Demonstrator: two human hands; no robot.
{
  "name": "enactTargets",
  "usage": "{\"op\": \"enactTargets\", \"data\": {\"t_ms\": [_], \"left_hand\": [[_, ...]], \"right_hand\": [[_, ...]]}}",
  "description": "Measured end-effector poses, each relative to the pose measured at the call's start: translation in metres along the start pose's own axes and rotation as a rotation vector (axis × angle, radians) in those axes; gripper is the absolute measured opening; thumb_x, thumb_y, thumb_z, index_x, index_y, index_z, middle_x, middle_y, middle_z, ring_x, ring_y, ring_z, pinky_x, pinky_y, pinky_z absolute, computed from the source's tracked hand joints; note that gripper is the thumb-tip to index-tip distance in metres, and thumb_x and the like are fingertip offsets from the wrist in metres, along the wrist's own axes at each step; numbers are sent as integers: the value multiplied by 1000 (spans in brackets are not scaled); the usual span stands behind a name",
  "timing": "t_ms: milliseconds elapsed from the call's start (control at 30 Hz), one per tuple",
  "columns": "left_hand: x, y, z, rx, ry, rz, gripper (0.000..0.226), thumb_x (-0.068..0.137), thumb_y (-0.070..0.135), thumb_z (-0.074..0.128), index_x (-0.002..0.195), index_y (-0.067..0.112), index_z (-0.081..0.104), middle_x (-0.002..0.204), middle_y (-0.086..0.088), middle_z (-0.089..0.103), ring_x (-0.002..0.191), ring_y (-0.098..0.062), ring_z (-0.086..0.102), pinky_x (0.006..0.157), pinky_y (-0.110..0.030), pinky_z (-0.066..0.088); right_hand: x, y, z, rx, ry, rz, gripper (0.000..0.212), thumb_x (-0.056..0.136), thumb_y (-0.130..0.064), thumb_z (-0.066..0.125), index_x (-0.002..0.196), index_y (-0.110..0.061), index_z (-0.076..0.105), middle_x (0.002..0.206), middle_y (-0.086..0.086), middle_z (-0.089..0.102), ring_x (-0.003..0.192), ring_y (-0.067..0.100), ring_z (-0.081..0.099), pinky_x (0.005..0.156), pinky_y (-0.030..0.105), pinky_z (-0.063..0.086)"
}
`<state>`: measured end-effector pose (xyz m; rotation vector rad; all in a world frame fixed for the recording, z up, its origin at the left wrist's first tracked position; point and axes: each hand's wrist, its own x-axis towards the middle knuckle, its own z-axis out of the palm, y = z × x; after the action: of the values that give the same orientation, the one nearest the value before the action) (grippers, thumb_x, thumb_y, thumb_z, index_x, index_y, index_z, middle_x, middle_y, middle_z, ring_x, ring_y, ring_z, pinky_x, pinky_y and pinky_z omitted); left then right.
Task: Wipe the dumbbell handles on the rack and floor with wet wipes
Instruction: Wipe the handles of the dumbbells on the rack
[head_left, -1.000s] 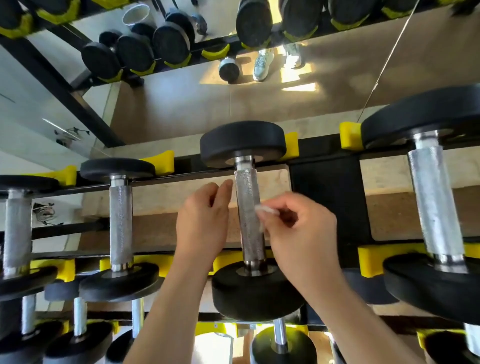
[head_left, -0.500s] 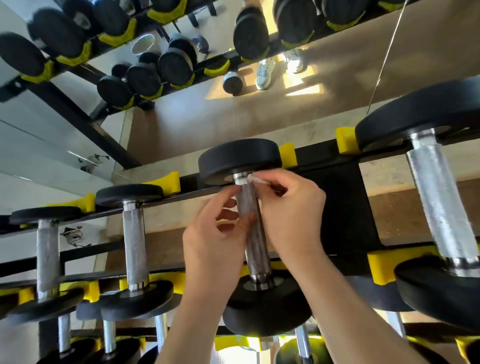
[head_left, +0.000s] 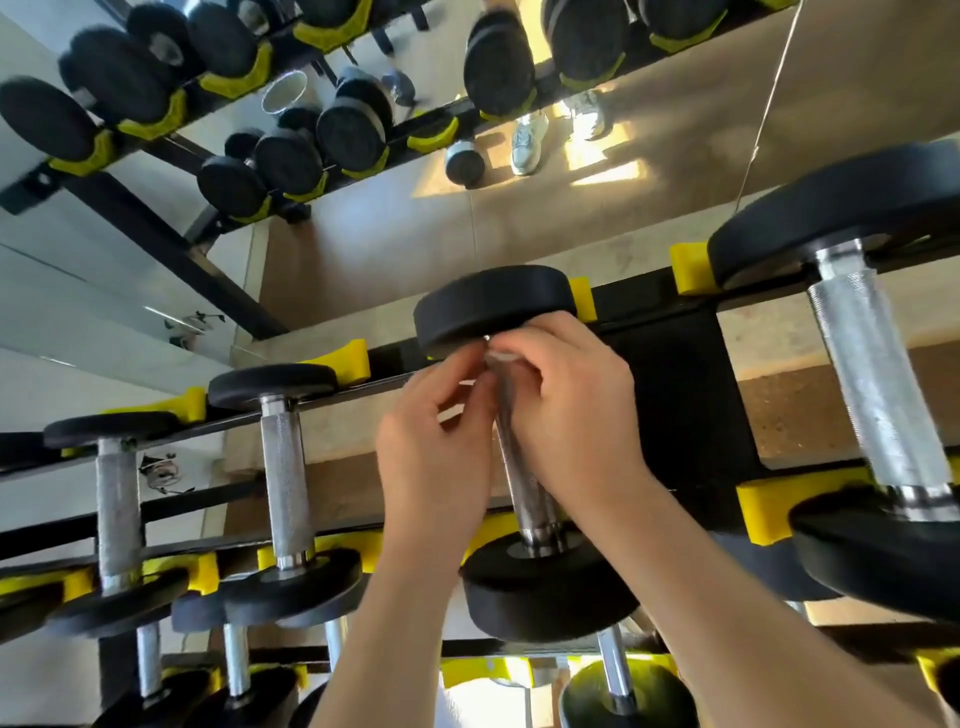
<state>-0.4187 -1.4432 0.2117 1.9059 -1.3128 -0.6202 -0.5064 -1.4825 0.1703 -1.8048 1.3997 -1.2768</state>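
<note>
Just knurled steel handle, blk ends.

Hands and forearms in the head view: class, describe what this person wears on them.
Nothing is worn. The left hand and right hand are bare, without gloves, and no ring shows. The left forearm and right forearm run bare to the frame's bottom edge: no sleeves, watch or wristband.
</note>
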Motion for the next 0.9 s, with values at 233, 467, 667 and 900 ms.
{"op": "enactTargets", "data": {"t_ms": [233, 467, 667, 900], "left_hand": [[-28, -18, -17, 151, -206, -36, 39, 74, 8, 79, 95, 39, 69, 112, 17, 57, 92, -2, 62, 77, -9, 49], [-61, -26, -20, 22, -115, -205, 38, 87, 1, 64, 87, 38, 70, 88, 16, 70, 87, 0, 63, 79, -19, 50], [-50, -19, -12, -19, -90, -165, 29, 87, 7, 66, 103, 31, 68, 93, 13, 69, 92, -7, 65, 82, -31, 57], [-49, -11, -9, 89, -119, -140, 37, 79, 4, 74, 103, 30, 67, 96, 10, 64, 87, -5, 62, 77, -15, 53]], "right_hand": [[-61, 6, -46, 59, -406, 206, 11, 83, -14, 73, 86, -24, 77, 76, -24, 65, 71, -1, 63, 66, 10, 50], [-30, 19, -24, 213, -224, 335, 12, 88, -10, 65, 81, -17, 72, 74, -13, 66, 73, 3, 63, 68, 23, 55], [-41, 19, -31, 134, -364, 356, 9, 91, -18, 64, 87, -18, 72, 74, -17, 63, 72, -2, 61, 64, 9, 48], [-47, 23, -56, 275, -555, 397, 4, 82, -25, 75, 79, -22, 76, 70, -10, 70, 70, 0, 65, 66, 15, 52]]}}
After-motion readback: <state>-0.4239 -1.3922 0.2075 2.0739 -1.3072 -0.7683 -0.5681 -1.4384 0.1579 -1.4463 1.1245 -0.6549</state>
